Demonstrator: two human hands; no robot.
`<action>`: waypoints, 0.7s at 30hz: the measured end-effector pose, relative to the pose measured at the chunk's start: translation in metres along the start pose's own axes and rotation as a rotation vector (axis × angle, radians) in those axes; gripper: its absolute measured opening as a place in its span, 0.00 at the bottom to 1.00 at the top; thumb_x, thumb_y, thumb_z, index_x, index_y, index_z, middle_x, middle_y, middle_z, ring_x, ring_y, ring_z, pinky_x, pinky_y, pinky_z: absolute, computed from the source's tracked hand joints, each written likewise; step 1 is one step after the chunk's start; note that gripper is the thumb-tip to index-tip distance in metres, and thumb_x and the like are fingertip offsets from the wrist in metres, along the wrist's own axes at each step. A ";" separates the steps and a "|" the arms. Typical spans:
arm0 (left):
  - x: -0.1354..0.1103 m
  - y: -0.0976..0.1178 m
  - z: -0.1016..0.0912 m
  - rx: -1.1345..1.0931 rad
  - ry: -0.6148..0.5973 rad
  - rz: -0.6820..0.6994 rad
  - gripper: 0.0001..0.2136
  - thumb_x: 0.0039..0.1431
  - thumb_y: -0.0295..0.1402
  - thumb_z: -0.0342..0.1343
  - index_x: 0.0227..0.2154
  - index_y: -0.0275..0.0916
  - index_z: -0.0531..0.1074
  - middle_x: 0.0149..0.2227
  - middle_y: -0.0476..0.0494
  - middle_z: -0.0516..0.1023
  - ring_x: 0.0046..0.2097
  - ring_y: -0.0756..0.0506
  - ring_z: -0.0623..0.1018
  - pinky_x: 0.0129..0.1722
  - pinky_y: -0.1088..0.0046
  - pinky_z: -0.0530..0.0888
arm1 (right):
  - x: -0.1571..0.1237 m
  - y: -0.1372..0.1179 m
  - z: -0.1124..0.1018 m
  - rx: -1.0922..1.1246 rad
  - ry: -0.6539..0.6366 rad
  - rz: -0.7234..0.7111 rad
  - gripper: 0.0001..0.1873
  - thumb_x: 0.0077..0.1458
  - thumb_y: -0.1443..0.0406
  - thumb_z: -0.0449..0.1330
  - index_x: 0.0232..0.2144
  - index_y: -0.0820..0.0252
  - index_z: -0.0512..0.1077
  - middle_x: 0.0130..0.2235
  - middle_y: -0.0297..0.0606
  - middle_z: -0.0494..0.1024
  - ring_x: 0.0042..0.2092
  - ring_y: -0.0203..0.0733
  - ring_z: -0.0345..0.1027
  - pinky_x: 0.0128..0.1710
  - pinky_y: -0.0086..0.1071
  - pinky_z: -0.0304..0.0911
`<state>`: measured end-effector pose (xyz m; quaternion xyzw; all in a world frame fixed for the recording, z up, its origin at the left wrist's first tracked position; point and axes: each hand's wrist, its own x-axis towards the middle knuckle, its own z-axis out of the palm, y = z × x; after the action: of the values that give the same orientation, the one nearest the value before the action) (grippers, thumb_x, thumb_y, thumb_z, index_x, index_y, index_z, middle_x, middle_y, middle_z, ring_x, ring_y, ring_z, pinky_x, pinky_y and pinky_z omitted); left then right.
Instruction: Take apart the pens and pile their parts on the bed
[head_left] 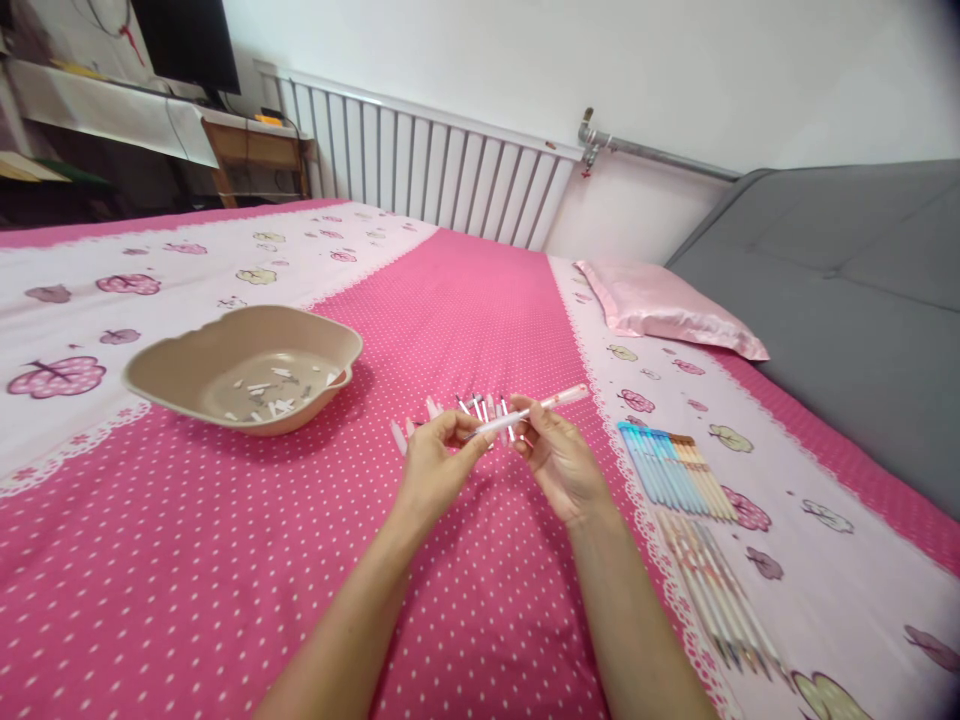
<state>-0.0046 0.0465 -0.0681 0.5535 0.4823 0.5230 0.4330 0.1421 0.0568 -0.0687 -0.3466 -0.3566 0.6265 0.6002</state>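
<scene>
Between my two hands a slim white and pale pink pen [555, 398] is held at a slant, its far end pointing up to the right. The fingertips of my left hand [442, 455] pinch its lower left end. My right hand [564, 455] grips it around the middle with thumb and fingers. Just beyond the hands, several pink and white pen parts [400, 436] lie scattered on the bedspread, partly hidden by my fingers.
A beige basin [172, 365] with small white and grey pieces in it stands at the left. To the right lie a row of blue and tan pens [660, 465] and a row of pale pens [712, 590]. Farther back are a pink pillow [667, 305] and a white radiator [427, 150].
</scene>
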 end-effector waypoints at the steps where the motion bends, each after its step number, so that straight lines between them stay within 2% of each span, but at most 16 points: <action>1: 0.000 0.001 0.000 -0.006 -0.031 -0.032 0.11 0.48 0.39 0.57 0.23 0.34 0.72 0.21 0.49 0.72 0.25 0.51 0.69 0.26 0.76 0.65 | 0.000 0.000 0.000 0.001 -0.003 -0.001 0.12 0.44 0.59 0.66 0.32 0.59 0.78 0.30 0.33 0.72 0.28 0.29 0.60 0.24 0.19 0.60; 5: -0.003 0.004 -0.002 -0.059 -0.100 -0.148 0.21 0.55 0.45 0.48 0.15 0.35 0.70 0.18 0.47 0.71 0.24 0.51 0.69 0.29 0.75 0.66 | 0.000 0.000 0.001 0.011 -0.017 0.003 0.11 0.44 0.60 0.67 0.31 0.59 0.78 0.30 0.33 0.73 0.27 0.27 0.60 0.24 0.19 0.60; 9: -0.004 0.004 -0.003 -0.099 -0.113 -0.207 0.25 0.56 0.48 0.45 0.12 0.36 0.68 0.17 0.45 0.70 0.24 0.50 0.69 0.32 0.73 0.68 | -0.001 -0.001 0.001 0.023 -0.011 0.007 0.11 0.44 0.60 0.67 0.31 0.59 0.78 0.31 0.33 0.73 0.28 0.27 0.61 0.24 0.19 0.60; 12: -0.002 0.002 -0.002 -0.073 -0.052 -0.151 0.19 0.50 0.48 0.54 0.22 0.34 0.72 0.22 0.45 0.73 0.27 0.49 0.72 0.31 0.72 0.69 | -0.001 -0.001 0.001 0.020 0.006 0.001 0.12 0.43 0.60 0.67 0.32 0.60 0.78 0.30 0.33 0.73 0.28 0.28 0.61 0.24 0.19 0.60; 15: -0.001 0.000 0.001 -0.035 -0.012 -0.011 0.16 0.40 0.38 0.64 0.32 0.35 0.71 0.28 0.46 0.75 0.30 0.49 0.73 0.32 0.73 0.69 | 0.000 -0.001 0.001 0.024 0.006 0.002 0.13 0.43 0.60 0.67 0.32 0.61 0.78 0.28 0.32 0.72 0.27 0.27 0.61 0.24 0.18 0.60; 18: -0.001 -0.001 0.002 -0.006 0.009 0.071 0.11 0.43 0.34 0.62 0.29 0.35 0.71 0.27 0.47 0.75 0.29 0.50 0.73 0.31 0.75 0.69 | 0.000 0.001 0.001 0.031 0.001 0.006 0.12 0.44 0.60 0.67 0.32 0.60 0.78 0.27 0.32 0.72 0.27 0.27 0.60 0.24 0.18 0.60; 21: -0.002 0.000 0.001 0.023 -0.026 0.038 0.09 0.48 0.37 0.58 0.26 0.34 0.71 0.21 0.49 0.71 0.23 0.52 0.68 0.23 0.78 0.63 | 0.000 0.001 0.002 0.028 -0.002 0.008 0.11 0.44 0.61 0.67 0.31 0.59 0.78 0.29 0.33 0.73 0.27 0.27 0.61 0.24 0.19 0.60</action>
<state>-0.0038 0.0447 -0.0686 0.5743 0.4721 0.5182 0.4228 0.1402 0.0564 -0.0691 -0.3387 -0.3472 0.6341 0.6022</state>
